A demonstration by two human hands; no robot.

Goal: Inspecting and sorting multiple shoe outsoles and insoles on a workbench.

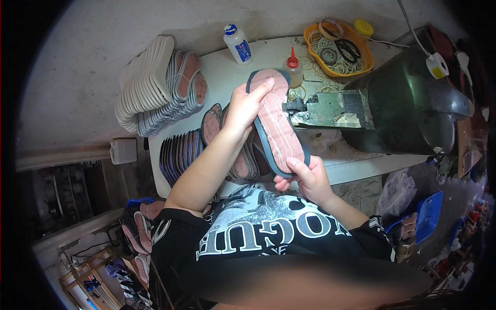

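A pink sole w/ dark rim is held aloft over the front of the worktop, pink face up, tilted, its far end leaning slightly L. By the L. hand the far end is gripped, thumb laid flat on the pink face; by the R. hand the near end is pinched, thumb on top, fingers beneath. Both hands are thus closed on the one piece. White lines are seen along the pink face; whether thread or marks cannot be told. The R. edge is placed just beside the dark tip of the green machine; contact cannot be made out.

Step in hand (judged): the sole is prob. being checked or turned at the machine, no work of the tip on it being evident. For the next move, a steady two-ended grip is called for, w/ the rim squared to the tip if it is to be fed, & fingers kept clear; if it is to be set aside, the nearby soles under the L. forearm should be cleared w/o a knock, as should the red-capped bottle just beyond
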